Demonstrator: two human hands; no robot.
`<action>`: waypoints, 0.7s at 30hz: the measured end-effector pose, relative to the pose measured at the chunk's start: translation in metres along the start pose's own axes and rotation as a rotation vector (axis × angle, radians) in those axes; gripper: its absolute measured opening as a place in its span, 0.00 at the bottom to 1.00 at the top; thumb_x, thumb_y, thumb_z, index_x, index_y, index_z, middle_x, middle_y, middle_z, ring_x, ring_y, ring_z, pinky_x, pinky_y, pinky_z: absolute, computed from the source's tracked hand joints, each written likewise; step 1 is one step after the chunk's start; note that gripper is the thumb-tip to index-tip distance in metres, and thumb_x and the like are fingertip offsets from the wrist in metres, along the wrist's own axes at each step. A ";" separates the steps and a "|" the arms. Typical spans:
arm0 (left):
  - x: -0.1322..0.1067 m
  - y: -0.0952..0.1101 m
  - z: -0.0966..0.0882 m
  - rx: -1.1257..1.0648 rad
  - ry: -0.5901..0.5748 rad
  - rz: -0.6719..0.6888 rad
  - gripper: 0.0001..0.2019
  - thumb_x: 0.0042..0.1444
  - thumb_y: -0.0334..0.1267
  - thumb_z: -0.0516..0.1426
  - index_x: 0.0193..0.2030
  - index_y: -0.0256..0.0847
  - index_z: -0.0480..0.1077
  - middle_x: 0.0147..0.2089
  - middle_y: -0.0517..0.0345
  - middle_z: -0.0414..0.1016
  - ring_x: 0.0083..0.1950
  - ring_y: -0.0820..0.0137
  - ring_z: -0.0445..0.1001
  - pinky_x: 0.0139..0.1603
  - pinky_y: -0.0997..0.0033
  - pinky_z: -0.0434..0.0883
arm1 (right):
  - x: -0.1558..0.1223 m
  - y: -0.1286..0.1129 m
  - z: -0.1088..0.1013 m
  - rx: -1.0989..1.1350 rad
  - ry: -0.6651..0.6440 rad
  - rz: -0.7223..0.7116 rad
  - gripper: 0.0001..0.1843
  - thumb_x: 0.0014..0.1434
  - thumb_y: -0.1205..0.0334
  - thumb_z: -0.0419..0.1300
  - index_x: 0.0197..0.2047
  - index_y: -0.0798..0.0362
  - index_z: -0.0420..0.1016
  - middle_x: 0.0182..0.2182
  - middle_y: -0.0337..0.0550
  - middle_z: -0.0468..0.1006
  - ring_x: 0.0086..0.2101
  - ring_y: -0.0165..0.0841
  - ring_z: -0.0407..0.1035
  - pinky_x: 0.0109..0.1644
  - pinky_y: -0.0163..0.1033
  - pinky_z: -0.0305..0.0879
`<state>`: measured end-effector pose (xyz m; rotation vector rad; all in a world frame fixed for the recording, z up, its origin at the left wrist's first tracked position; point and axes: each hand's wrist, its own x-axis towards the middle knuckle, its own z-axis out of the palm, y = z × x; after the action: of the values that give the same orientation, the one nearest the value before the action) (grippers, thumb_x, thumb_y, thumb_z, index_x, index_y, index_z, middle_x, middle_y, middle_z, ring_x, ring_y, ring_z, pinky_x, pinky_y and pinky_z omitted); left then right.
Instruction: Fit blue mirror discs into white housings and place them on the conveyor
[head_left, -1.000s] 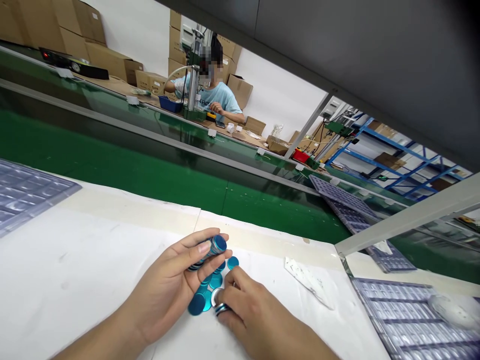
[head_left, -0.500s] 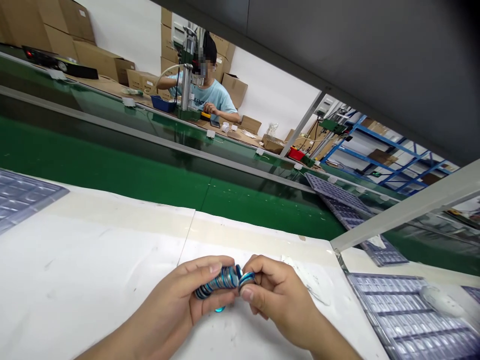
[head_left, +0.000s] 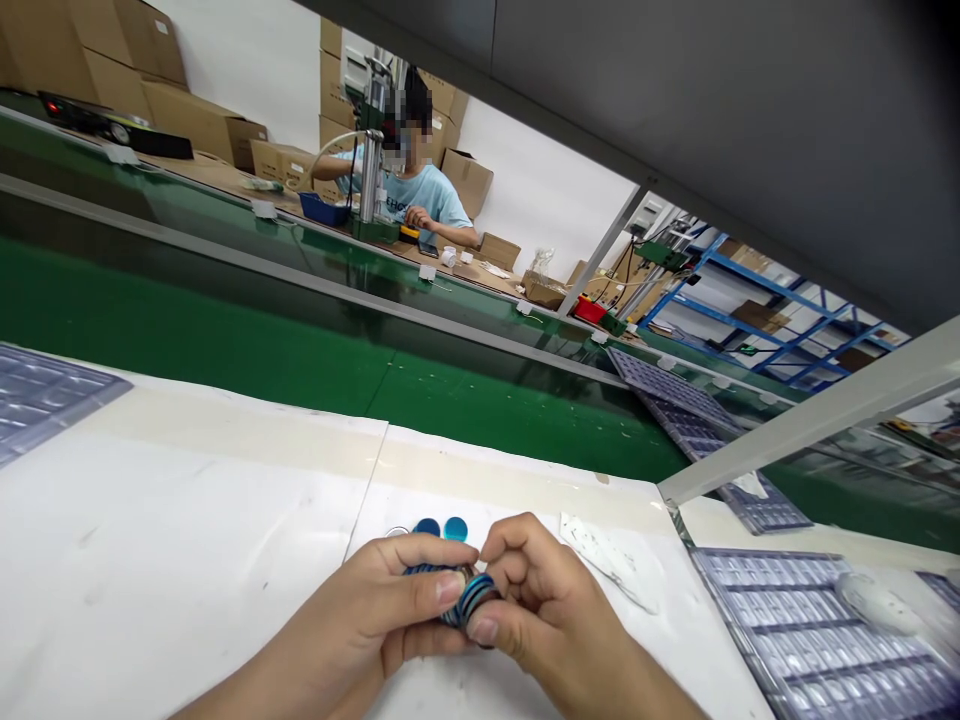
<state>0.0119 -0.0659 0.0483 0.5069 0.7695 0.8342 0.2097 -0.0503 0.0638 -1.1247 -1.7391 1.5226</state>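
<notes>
Both my hands meet low in the middle of the head view, over the white table (head_left: 187,540). My left hand (head_left: 375,625) is closed around a stack of thin blue discs (head_left: 466,592), thumb on top. My right hand (head_left: 536,600) pinches the right end of the same stack with thumb and fingers. A few loose blue discs (head_left: 439,528) lie flat on the table just beyond my left fingers.
A clear blister tray (head_left: 817,630) lies at the right, another tray (head_left: 37,395) at the far left. A white paper scrap (head_left: 611,560) lies right of my hands. The green conveyor (head_left: 300,350) runs beyond the table; a co-worker (head_left: 416,190) sits across it.
My hands came together from the table: the right hand left the loose discs and closed on the end of the stack. The stack looks shorter and more bunched.
</notes>
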 end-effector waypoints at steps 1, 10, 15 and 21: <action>0.000 -0.001 -0.001 -0.011 -0.003 -0.019 0.12 0.54 0.38 0.68 0.45 0.37 0.80 0.46 0.46 0.83 0.44 0.64 0.81 0.46 0.69 0.77 | 0.000 0.002 0.000 0.015 -0.001 -0.026 0.11 0.61 0.57 0.67 0.45 0.47 0.73 0.28 0.33 0.72 0.29 0.28 0.66 0.32 0.32 0.61; -0.001 -0.004 0.003 -0.091 -0.025 -0.071 0.17 0.44 0.37 0.74 0.41 0.36 0.80 0.41 0.48 0.85 0.40 0.60 0.83 0.45 0.65 0.78 | 0.001 0.002 0.002 -0.050 0.054 -0.142 0.07 0.61 0.57 0.66 0.41 0.48 0.75 0.22 0.29 0.65 0.23 0.26 0.61 0.28 0.30 0.59; 0.001 -0.009 0.004 -0.128 0.108 0.022 0.14 0.44 0.38 0.74 0.38 0.38 0.81 0.41 0.49 0.84 0.46 0.57 0.82 0.48 0.60 0.80 | 0.004 0.005 0.007 -0.204 0.185 -0.293 0.04 0.61 0.65 0.62 0.36 0.48 0.69 0.23 0.31 0.71 0.23 0.26 0.64 0.28 0.29 0.61; -0.003 -0.009 0.014 -0.186 0.191 0.043 0.14 0.40 0.34 0.74 0.35 0.38 0.81 0.37 0.51 0.83 0.42 0.58 0.83 0.44 0.63 0.81 | 0.009 0.014 0.023 -0.333 0.395 -0.581 0.06 0.66 0.65 0.56 0.37 0.46 0.65 0.21 0.29 0.71 0.20 0.25 0.64 0.26 0.27 0.61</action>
<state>0.0249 -0.0750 0.0523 0.2810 0.8482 0.9935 0.1888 -0.0542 0.0447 -0.8786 -1.8500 0.6344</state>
